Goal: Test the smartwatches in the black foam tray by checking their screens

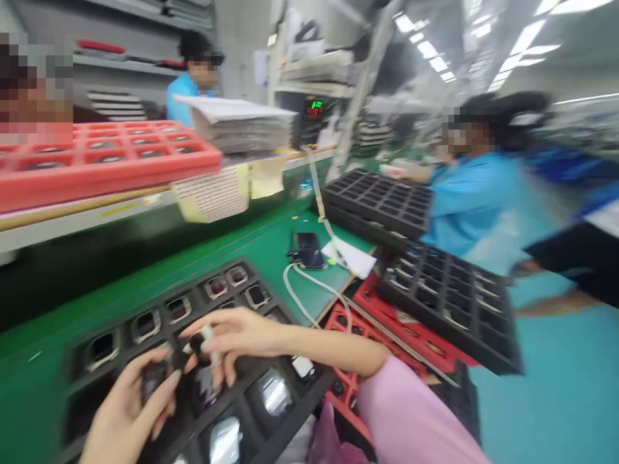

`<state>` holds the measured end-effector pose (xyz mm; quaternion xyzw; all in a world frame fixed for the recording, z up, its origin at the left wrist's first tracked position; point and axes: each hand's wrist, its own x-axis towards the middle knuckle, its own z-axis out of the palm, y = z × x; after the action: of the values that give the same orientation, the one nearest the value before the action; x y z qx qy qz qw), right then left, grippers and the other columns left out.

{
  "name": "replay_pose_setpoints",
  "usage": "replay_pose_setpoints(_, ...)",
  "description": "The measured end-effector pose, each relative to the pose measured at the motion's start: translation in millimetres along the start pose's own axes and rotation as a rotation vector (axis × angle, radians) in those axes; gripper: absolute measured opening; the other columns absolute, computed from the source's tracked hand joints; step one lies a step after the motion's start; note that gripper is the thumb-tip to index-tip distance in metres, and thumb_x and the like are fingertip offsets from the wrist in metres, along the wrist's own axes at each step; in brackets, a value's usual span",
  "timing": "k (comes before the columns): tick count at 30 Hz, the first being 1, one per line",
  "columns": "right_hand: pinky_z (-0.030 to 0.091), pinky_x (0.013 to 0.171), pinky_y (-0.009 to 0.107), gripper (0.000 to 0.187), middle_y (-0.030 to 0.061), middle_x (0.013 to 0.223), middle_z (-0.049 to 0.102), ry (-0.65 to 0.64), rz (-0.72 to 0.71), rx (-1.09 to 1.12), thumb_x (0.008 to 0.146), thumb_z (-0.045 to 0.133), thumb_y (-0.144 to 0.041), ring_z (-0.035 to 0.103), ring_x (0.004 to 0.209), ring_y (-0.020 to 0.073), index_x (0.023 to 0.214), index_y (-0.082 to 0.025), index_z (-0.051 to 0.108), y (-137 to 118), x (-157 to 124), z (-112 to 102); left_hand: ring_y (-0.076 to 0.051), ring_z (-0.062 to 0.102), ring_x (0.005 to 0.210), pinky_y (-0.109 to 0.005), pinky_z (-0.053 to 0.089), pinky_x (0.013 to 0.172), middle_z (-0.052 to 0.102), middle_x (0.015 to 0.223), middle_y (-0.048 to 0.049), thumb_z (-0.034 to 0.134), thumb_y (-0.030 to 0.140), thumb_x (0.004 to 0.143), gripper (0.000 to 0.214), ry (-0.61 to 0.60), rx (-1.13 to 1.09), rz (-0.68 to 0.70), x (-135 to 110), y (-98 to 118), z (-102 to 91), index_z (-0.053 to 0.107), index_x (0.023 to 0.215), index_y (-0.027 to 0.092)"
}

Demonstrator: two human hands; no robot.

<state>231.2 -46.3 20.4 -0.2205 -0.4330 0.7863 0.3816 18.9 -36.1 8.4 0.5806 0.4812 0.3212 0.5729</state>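
Observation:
A black compartment tray [120, 322] lies on the green bench in front of me, with small square metal-framed parts in its cells. My left hand [126, 412] is at the lower left over the tray, its fingers curled round a small dark part [153, 380]. My right hand [232, 338] reaches in from the right over the tray's middle, fingers bent and pinching a small whitish piece [209, 336]. Motion blur smears both hands. A pink sleeve [411, 419] covers my right forearm.
A red tray [106, 161] sits on a raised shelf at left, beside stacked paper [242, 122]. A phone [309, 250] and white cable [309, 290] lie on the bench. Black trays [377, 200] and red trays [387, 316] stack at right. Co-workers in blue stand nearby.

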Motion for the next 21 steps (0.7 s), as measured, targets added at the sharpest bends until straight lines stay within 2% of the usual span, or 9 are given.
replay_pose_setpoints(4, 0.056, 0.051, 0.02, 0.052, 0.0116, 0.099, 0.069, 0.117, -0.003, 0.021, 0.082, 0.072, -0.028, 0.069, 0.062, 0.0139, 0.129, -0.016, 0.053, -8, 4, -1, -0.008, 0.041, 0.038, -0.018, 0.032, 0.038, 0.049, 0.053, 0.0085, 0.063, 0.039, 0.079, 0.038, -0.033, -0.04, 0.033, 1, 4, -1.8, 0.046, 0.107, 0.019)
replay_pose_setpoints(7, 0.055, 0.05, 0.02, 0.049, 0.0135, 0.103, 0.069, 0.149, 0.005, -0.022, 0.084, 0.07, -0.024, 0.068, 0.061, 0.0132, 0.129, -0.016, 0.054, -11, 8, 0, -0.007, 0.044, 0.044, -0.018, 0.034, 0.041, 0.049, 0.067, 0.0062, 0.06, 0.025, 0.079, 0.031, -0.051, -0.066, 0.078, 9, 8, -3.4, 0.046, 0.106, 0.019)
replay_pose_setpoints(10, 0.056, 0.05, 0.022, 0.047, 0.0122, 0.097, 0.071, 0.183, 0.029, -0.081, 0.083, 0.07, -0.024, 0.066, 0.055, 0.0123, 0.127, -0.016, 0.057, -12, 10, 4, -0.006, 0.044, 0.051, -0.02, 0.038, 0.049, 0.052, 0.084, 0.0019, 0.056, 0.017, 0.078, 0.024, -0.077, -0.017, 0.132, 10, 11, -8.1, 0.05, 0.102, 0.018)
replay_pose_setpoints(13, 0.057, 0.051, 0.024, 0.046, 0.0113, 0.093, 0.071, 0.2, 0.05, -0.122, 0.083, 0.071, -0.027, 0.066, 0.053, 0.0133, 0.126, -0.016, 0.058, -10, 11, 6, -0.007, 0.043, 0.056, -0.021, 0.039, 0.055, 0.053, 0.088, 0.0011, 0.055, 0.013, 0.078, 0.024, -0.115, 0.044, 0.162, 5, 10, -11.1, 0.052, 0.101, 0.018)
replay_pose_setpoints(17, 0.056, 0.049, 0.024, 0.045, 0.0105, 0.095, 0.07, 0.183, 0.044, -0.136, 0.082, 0.071, -0.028, 0.067, 0.053, 0.0137, 0.124, -0.017, 0.059, -8, 13, 5, -0.009, 0.046, 0.064, -0.022, 0.04, 0.059, 0.053, 0.094, -0.0006, 0.055, 0.016, 0.081, 0.027, -0.114, 0.003, 0.165, 4, 7, -12.6, 0.049, 0.107, 0.019)
replay_pose_setpoints(21, 0.055, 0.048, 0.022, 0.04, 0.0094, 0.091, 0.07, 0.209, 0.046, -0.159, 0.084, 0.069, -0.026, 0.064, 0.052, 0.0118, 0.122, -0.016, 0.061, -7, 14, 5, -0.009, 0.045, 0.064, -0.021, 0.039, 0.059, 0.052, 0.086, 0.0016, 0.055, 0.014, 0.081, 0.024, -0.142, 0.025, 0.175, 4, 7, -14.1, 0.049, 0.102, 0.019)
